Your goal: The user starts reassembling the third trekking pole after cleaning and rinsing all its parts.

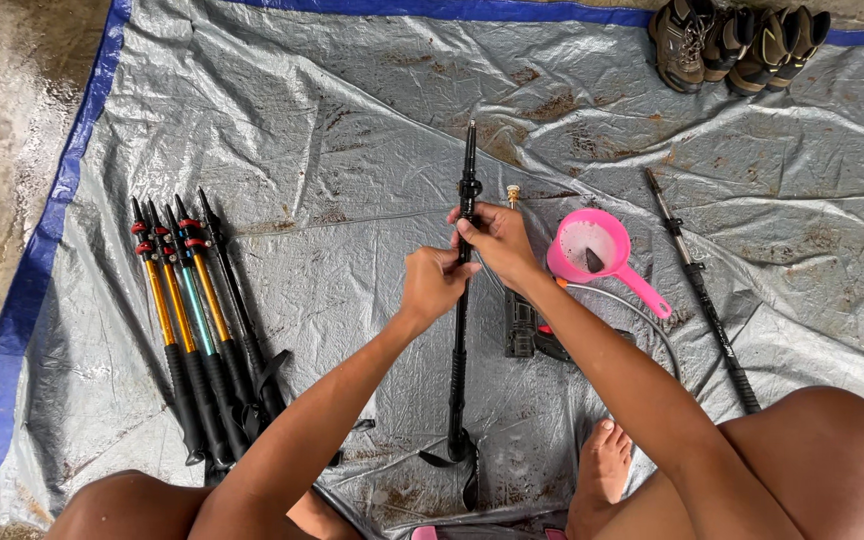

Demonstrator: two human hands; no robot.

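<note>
A: Both hands closed on one black trekking pole (pixel 462 330), held upright over the grey tarp (pixel 352 120): left hand (pixel 435 285) wrapped round mid-shaft, right hand (pixel 497 240) pinching the clamp above. Best steadied low, worked gently at the lock.

B: Counted: five collapsed poles (pixel 197 330) bundled at left, one lone pole (pixel 702 295) at right, one pink scoop (pixel 597 250), two pairs of shoes (pixel 737 40).

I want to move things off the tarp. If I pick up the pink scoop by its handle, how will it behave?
The pink scoop looks like thin plastic, so probably light and fairly stiff. Its long handle sits off to one side, so the bowl may tip. A small dark piece lies inside and could slide out.
</note>
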